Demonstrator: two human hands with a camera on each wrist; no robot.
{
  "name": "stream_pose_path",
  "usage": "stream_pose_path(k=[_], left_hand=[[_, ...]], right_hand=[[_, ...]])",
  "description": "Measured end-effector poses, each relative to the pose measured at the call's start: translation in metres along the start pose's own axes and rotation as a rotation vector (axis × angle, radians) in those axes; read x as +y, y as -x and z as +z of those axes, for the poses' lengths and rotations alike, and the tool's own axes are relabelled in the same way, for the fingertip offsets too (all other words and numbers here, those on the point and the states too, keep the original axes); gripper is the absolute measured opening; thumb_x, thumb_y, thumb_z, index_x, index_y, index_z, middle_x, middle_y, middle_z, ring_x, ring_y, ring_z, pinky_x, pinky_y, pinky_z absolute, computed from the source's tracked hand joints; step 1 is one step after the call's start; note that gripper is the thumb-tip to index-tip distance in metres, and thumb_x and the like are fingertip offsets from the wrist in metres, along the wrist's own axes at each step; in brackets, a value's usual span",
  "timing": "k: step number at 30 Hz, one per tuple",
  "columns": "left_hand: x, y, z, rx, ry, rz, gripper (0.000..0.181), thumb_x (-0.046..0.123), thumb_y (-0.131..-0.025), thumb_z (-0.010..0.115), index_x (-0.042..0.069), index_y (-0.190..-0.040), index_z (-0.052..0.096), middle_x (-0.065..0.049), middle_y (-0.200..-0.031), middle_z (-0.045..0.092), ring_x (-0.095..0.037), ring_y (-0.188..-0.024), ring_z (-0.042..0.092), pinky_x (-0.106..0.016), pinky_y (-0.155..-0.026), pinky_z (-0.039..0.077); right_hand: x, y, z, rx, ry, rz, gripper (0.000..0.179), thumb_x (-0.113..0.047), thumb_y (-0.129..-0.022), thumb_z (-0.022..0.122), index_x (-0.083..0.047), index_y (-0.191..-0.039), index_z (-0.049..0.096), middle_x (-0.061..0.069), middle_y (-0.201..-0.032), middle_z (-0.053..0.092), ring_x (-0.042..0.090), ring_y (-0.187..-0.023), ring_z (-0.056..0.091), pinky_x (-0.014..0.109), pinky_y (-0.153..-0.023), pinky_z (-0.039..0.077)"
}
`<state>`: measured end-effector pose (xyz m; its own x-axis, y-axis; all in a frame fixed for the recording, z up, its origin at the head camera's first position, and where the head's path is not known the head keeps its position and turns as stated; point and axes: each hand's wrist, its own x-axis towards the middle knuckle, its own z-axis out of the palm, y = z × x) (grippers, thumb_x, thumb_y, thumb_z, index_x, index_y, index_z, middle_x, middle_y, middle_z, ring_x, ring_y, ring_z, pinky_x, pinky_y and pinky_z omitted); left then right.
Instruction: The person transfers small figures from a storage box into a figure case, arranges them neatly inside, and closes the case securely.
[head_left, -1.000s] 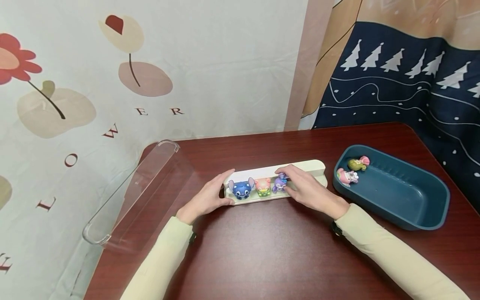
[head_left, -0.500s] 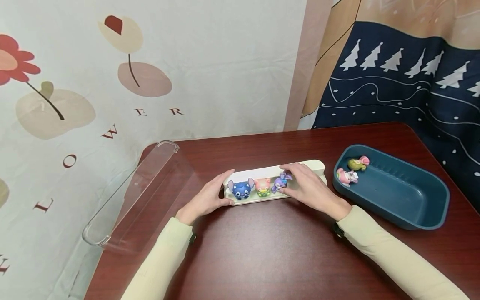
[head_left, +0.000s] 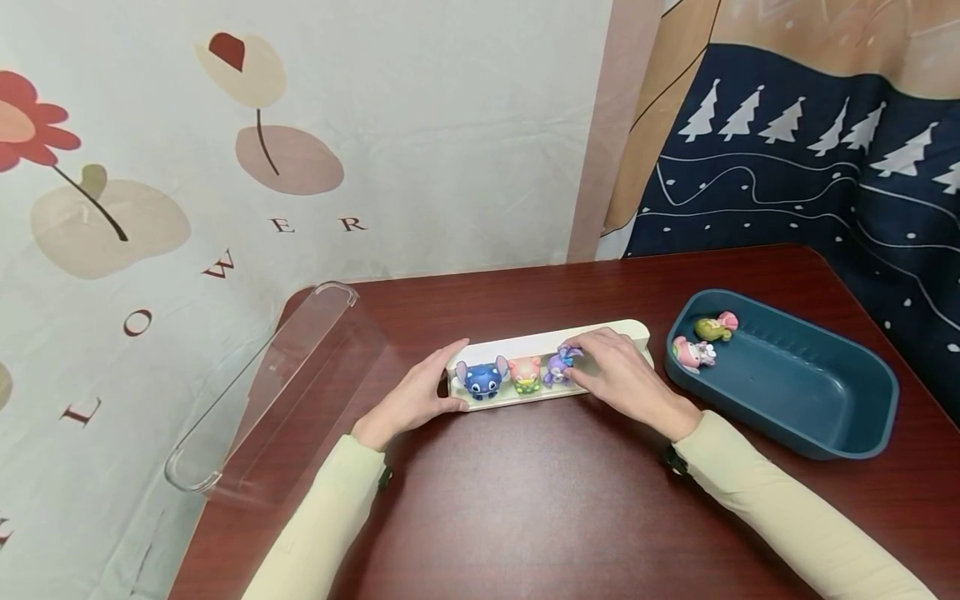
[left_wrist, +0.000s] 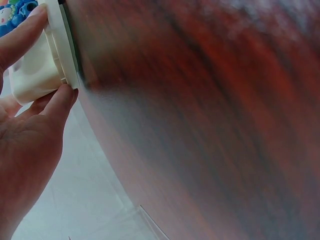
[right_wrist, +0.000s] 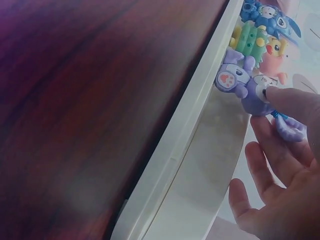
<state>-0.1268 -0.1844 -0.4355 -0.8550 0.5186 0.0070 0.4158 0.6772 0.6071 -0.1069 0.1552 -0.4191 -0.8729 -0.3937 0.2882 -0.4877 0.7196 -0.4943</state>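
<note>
My left hand (head_left: 411,395) grips the left end of a long white display base (head_left: 510,347), thumb at the front and fingers behind. Three toy figurines sit in a row on it: a blue one with big ears (head_left: 482,380), a pink-and-green one (head_left: 527,377) and a purple long-eared one (head_left: 557,369). My right hand (head_left: 624,380) pinches the purple figurine by the head. In the right wrist view, its thumb (right_wrist: 290,101) lies against the face, with a finger behind. The left wrist view shows fingers on the base's end (left_wrist: 37,75).
A dark blue plastic bin (head_left: 795,400) stands at the right, holding a green-and-pink figurine (head_left: 716,327) and a pink-and-white one (head_left: 693,353). A clear plastic cover (head_left: 258,392) lies at the table's left edge. A printed cloth wall (head_left: 465,167) borders the back.
The right hand has shifted slightly right, and the purple figurine has turned a little under its fingers, its ears now showing. The left hand stays in place on the base.
</note>
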Motion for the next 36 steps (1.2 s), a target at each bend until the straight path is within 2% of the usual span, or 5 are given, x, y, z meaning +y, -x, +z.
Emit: stream_pose_path(k=[15, 27, 30, 32, 36], left_hand=[[0.001, 0.0, 0.0, -0.01, -0.003, -0.008, 0.098, 0.014, -0.081, 0.09, 0.008, -0.161, 0.033, -0.018, -0.16, 0.042, -0.035, -0.145, 0.042, -0.052, -0.119, 0.034], [0.0, 0.0, 0.0, -0.012, -0.014, -0.017, 0.099, 0.015, -0.081, 0.091, 0.008, -0.161, 0.033, -0.018, -0.16, 0.041, -0.035, -0.145, 0.042, -0.053, -0.119, 0.035], [-0.001, 0.0, 0.0, -0.011, -0.01, -0.011, 0.099, 0.014, -0.081, 0.091, 0.008, -0.161, 0.033, -0.018, -0.16, 0.041, -0.036, -0.144, 0.043, -0.054, -0.118, 0.035], [-0.001, 0.001, 0.0, -0.01, -0.006, -0.011, 0.099, 0.014, -0.081, 0.091, 0.008, -0.161, 0.033, -0.018, -0.16, 0.042, -0.036, -0.144, 0.043, -0.053, -0.119, 0.035], [0.0, 0.001, 0.0, -0.004, -0.002, 0.002, 0.099, 0.013, -0.081, 0.09, 0.009, -0.161, 0.033, -0.018, -0.159, 0.043, -0.036, -0.144, 0.043, -0.053, -0.118, 0.035]], right_hand=[[0.003, 0.006, -0.009, -0.014, -0.075, 0.038, 0.051, -0.024, -0.089, 0.084, -0.008, -0.134, 0.066, 0.012, -0.132, 0.068, 0.035, -0.129, 0.056, 0.06, -0.108, 0.044], [0.005, 0.034, -0.057, 0.036, -0.094, 0.109, 0.062, -0.031, -0.09, 0.083, -0.011, -0.144, 0.059, 0.019, -0.15, 0.054, 0.041, -0.139, 0.048, 0.072, -0.106, 0.04], [0.008, 0.042, -0.073, 0.071, -0.065, 0.123, 0.065, -0.03, -0.09, 0.083, -0.012, -0.146, 0.057, 0.02, -0.152, 0.052, 0.042, -0.13, 0.055, 0.067, -0.1, 0.048], [0.011, 0.047, -0.082, 0.096, -0.068, 0.166, 0.065, -0.03, -0.09, 0.083, -0.015, -0.148, 0.056, 0.02, -0.147, 0.057, 0.038, -0.112, 0.063, 0.058, -0.094, 0.053], [0.022, 0.059, -0.096, 0.128, -0.124, 0.29, 0.066, -0.035, -0.091, 0.081, -0.023, -0.15, 0.054, 0.019, -0.132, 0.064, 0.036, -0.105, 0.059, 0.061, -0.1, 0.044]])
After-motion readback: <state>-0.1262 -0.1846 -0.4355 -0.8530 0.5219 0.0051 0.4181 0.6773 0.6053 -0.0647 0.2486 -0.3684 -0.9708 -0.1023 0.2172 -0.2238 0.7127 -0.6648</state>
